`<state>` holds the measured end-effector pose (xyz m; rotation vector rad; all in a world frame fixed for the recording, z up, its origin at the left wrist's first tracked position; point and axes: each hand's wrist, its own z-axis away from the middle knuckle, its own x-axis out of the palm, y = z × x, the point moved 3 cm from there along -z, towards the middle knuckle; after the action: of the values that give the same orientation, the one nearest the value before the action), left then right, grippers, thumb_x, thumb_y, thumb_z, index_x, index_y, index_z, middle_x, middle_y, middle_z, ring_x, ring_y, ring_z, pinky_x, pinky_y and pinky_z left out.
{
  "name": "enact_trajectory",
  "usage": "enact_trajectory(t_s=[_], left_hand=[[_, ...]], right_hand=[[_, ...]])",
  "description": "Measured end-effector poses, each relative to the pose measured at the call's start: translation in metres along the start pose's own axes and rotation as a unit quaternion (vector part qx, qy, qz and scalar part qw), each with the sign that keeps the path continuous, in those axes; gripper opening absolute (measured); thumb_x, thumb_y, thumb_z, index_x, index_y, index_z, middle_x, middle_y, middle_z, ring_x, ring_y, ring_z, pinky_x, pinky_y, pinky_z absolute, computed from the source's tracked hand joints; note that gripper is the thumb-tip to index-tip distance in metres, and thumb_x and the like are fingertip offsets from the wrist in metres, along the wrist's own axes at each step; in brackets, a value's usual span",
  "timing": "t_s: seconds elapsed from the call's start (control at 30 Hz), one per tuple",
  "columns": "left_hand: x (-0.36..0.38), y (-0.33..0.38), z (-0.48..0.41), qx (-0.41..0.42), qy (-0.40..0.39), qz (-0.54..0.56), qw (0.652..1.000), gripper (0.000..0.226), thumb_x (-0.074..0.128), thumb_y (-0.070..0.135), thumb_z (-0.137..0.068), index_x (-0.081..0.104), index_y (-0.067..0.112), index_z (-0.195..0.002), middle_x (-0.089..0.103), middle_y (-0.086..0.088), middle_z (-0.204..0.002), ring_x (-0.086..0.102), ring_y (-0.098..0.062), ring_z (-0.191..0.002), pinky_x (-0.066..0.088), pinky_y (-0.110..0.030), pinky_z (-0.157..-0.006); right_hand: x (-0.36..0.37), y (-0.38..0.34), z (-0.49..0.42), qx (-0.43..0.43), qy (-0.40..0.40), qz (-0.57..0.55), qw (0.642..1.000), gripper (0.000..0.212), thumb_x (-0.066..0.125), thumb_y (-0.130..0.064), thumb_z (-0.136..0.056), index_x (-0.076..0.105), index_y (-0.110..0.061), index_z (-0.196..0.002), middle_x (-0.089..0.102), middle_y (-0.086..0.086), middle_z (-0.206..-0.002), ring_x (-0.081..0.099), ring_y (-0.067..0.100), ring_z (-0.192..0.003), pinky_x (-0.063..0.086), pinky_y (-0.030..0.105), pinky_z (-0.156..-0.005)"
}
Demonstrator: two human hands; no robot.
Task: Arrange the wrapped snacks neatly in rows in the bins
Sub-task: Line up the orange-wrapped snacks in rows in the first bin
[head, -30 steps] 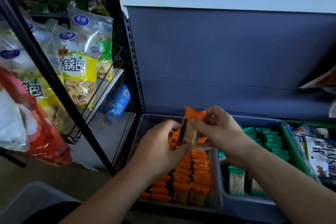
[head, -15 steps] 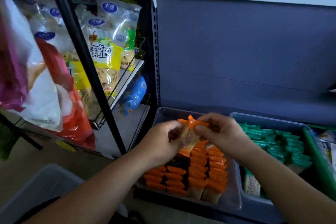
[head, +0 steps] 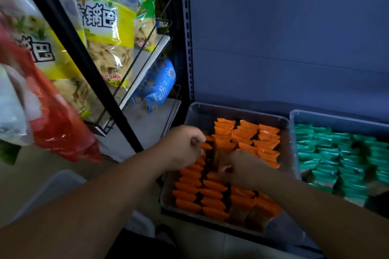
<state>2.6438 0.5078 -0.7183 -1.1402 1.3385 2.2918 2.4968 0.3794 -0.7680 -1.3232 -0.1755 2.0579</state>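
In the head view, the clear bin (head: 210,109) stands on the bottom shelf, and the orange snacks (head: 246,136) fill it in about four rows that run from front to back. The right hand (head: 244,168) is low over the middle of the bin and its fingers pinch a single snack (head: 220,151), which stands upright in a gap of the second row. The left hand (head: 183,147) is at the left row with curled fingers; I cannot tell if it holds something or only touches the packs.

To do this step well, I think the right hand should push the single snack straight down with the same lean as its neighbours, while the left hand holds the left row back so that it does not fall into the gap.

The snacks are small pillow packs, bright orange at the ends and darker brown at the body. Some packs at the front edge stand crooked. Beside them, the green snacks (head: 328,149) lie in rows in the blue bin (head: 315,114).
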Motion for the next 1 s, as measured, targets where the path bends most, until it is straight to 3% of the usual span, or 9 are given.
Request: enact_trajectory(t_s=[0.07,0.17,0.27,0.33,0.5,0.6,0.77,0.87,1.0], left_hand=[[0.01,-0.002,-0.006,0.016,-0.004,-0.026,1.0,0.016,0.071,0.019,-0.094,0.073,0.024,-0.109,0.069,0.002,-0.108,0.066,-0.016,-0.098,0.058,-0.034,-0.087],[0.03,0.002,-0.013,0.056,-0.013,-0.07,0.996,0.023,0.069,0.022,-0.093,0.073,0.02,-0.116,0.068,0.004,-0.108,0.064,-0.013,-0.099,0.052,-0.027,-0.085],[0.043,0.011,-0.03,0.09,-0.004,-0.097,0.991,0.031,0.068,0.028,-0.095,0.069,0.023,-0.125,0.067,0.004,-0.125,0.062,-0.018,-0.117,0.052,-0.039,-0.099],[0.047,0.015,-0.042,0.096,-0.002,-0.095,0.991,0.035,0.068,0.03,-0.095,0.068,0.026,-0.13,0.066,0.003,-0.131,0.059,-0.018,-0.123,0.051,-0.039,-0.102],[0.059,0.021,-0.059,0.066,-0.024,-0.124,0.99,0.045,0.075,0.035,-0.092,0.063,0.03,-0.135,0.062,0.004,-0.128,0.057,-0.018,-0.118,0.05,-0.036,-0.098],[0.068,0.018,-0.062,0.057,-0.038,-0.106,0.992,0.042,0.079,0.033,-0.089,0.067,0.027,-0.129,0.064,0.009,-0.112,0.057,-0.014,-0.111,0.05,-0.031,-0.091],[0.062,0.014,-0.05,0.087,-0.032,-0.137,0.986,0.01,0.075,0.034,-0.091,0.07,0.03,-0.099,0.063,0.01,-0.107,0.055,-0.013,-0.108,0.048,-0.036,-0.09],[0.029,0.024,-0.033,0.074,0.037,-0.065,0.994,0.013,0.075,0.029,-0.088,0.064,0.034,-0.084,0.069,0.012,-0.093,0.067,-0.013,-0.092,0.056,-0.037,-0.081],[-0.022,0.063,0.004,0.114,0.077,0.064,0.988,0.007,0.078,0.022,-0.087,0.072,0.025,-0.085,0.073,0.009,-0.083,0.069,-0.008,-0.08,0.057,-0.032,-0.074]], right_hand=[[-0.004,0.002,0.002,-0.012,-0.018,-0.021,1.0,0.033,0.061,-0.05,-0.097,0.074,-0.021,-0.089,0.072,-0.004,-0.09,0.066,0.012,-0.088,0.055,0.037,-0.081],[-0.03,0.007,0.012,0.005,0.04,-0.09,0.995,0.032,0.06,-0.042,-0.1,0.076,-0.018,-0.085,0.068,0.006,-0.076,0.06,0.009,-0.066,0.051,0.033,-0.067],[-0.051,0.02,0.027,0.032,0.108,-0.147,0.983,0.026,0.063,-0.041,-0.098,0.077,-0.03,-0.079,0.07,0.002,-0.074,0.066,0.012,-0.069,0.053,0.032,-0.067],[-0.06,0.027,0.036,0.059,0.126,-0.179,0.974,0.031,0.065,-0.045,-0.096,0.077,-0.026,-0.075,0.072,0.002,-0.071,0.068,0.018,-0.069,0.055,0.035,-0.064],[-0.069,0.033,0.049,0.076,0.146,-0.268,0.949,0.043,0.068,-0.054,-0.091,0.078,-0.017,-0.072,0.075,0.007,-0.071,0.067,0.018,-0.059,0.055,0.034,-0.056],[-0.07,0.032,0.051,0.067,0.144,-0.261,0.952,0.041,0.07,-0.052,-0.09,0.077,-0.016,-0.073,0.074,0.007,-0.07,0.063,0.017,-0.056,0.051,0.03,-0.054],[-0.074,0.03,0.053,0.063,0.139,-0.232,0.961,0.027,0.075,-0.044,-0.09,0.079,-0.019,-0.079,0.073,0.006,-0.071,0.061,0.003,-0.054,0.052,0.025,-0.057],[-0.08,0.028,0.056,0.057,0.167,-0.239,0.955,0.008,0.081,-0.038,-0.085,0.078,-0.03,-0.085,0.073,-0.005,-0.076,0.065,0.001,-0.065,0.056,0.028,-0.068],[-0.086,0.0,0.066,-0.029,0.164,-0.366,0.915,0.035,0.085,-0.039,-0.082,0.075,-0.031,-0.114,0.077,-0.011,-0.104,0.072,0.005,-0.101,0.058,0.028,-0.091]])
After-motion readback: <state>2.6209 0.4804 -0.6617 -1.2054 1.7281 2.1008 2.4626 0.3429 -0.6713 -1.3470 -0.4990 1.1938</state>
